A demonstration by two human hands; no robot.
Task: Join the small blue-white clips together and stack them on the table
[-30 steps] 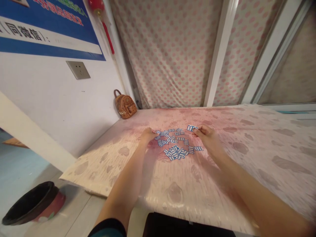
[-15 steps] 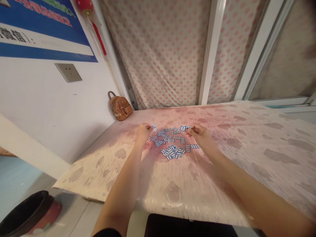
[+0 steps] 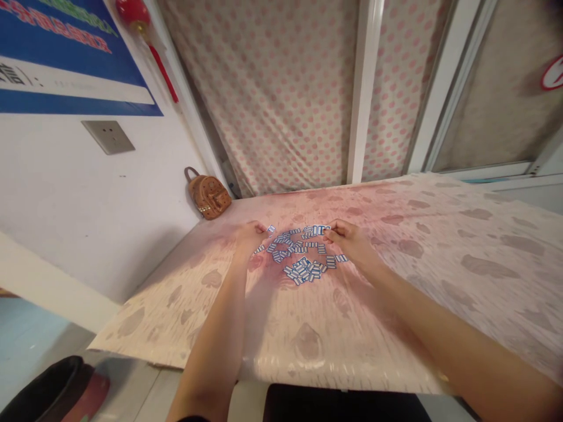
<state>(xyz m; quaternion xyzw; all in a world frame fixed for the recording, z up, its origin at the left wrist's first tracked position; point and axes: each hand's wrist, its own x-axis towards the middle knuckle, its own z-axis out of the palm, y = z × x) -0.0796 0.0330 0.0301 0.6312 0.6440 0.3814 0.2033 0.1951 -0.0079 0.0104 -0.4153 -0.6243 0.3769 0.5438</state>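
Observation:
Blue-and-white label pieces (image 3: pixel 303 270) lie in a loose heap on the patterned tablecloth (image 3: pixel 308 343), with more of them strewn in a rough ring behind it. At the ring's left, my left hand (image 3: pixel 251 235) is closed in a pinch on a small blue-and-white label piece (image 3: pixel 271 229). My right hand (image 3: pixel 347 237), thumb and fingers pressed together, grips the right end of a larger blue-and-white label strip (image 3: pixel 317 230) above the ring's far right side. Print on the pieces is too small to read.
A small brown backpack (image 3: pixel 208 196) stands against the wall at the table's back left corner. Behind the table hangs a pink-dotted curtain (image 3: pixel 285 94). A dark bin (image 3: pixel 57 390) stands on the floor at lower left, and a black seat (image 3: pixel 343 404) is under the front edge.
The view has shifted slightly. My right hand has brought its label strip a little left, closer to the other pieces. My left hand still pinches its piece, now turned differently.

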